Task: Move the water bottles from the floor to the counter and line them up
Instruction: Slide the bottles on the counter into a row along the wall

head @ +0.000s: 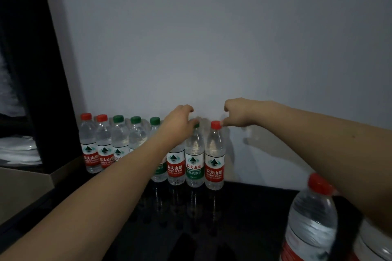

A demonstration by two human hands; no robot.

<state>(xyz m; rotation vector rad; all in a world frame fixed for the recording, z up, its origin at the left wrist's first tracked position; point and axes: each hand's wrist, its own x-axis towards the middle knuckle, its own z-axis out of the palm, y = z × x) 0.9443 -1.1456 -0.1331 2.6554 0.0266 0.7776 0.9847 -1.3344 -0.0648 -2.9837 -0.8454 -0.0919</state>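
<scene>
nearest to the camera, at the bottom right, a big bottle with a red cap is standing very close and partly out of the picture, and it is looking blurred. both forearms are reaching forward over the dark counter toward the row of bottles that is standing against the grey wall. the row is going from the left, beside a black frame, to about the middle of the counter, and the bottles are standing upright and touching or almost touching each other. from the left the caps are showing red, red, green, green, green, then one bottle whose cap is hidden behind the left hand. this hand is lying over the top of the green bottle, with its fingers curled down at the green cap; whether it is really gripping the cap i cannot tell, because the hand is covering it. the right hand is hanging just beside the red bottle, the last one at the right end of the row. its fingers are curled narrow and one fingertip is touching the side of the red cap; a firm pinch is not clear. at the left, below the frame, a beige box is sitting lower than the counter. the glossy counter is reflecting the bottles faintly.
</scene>
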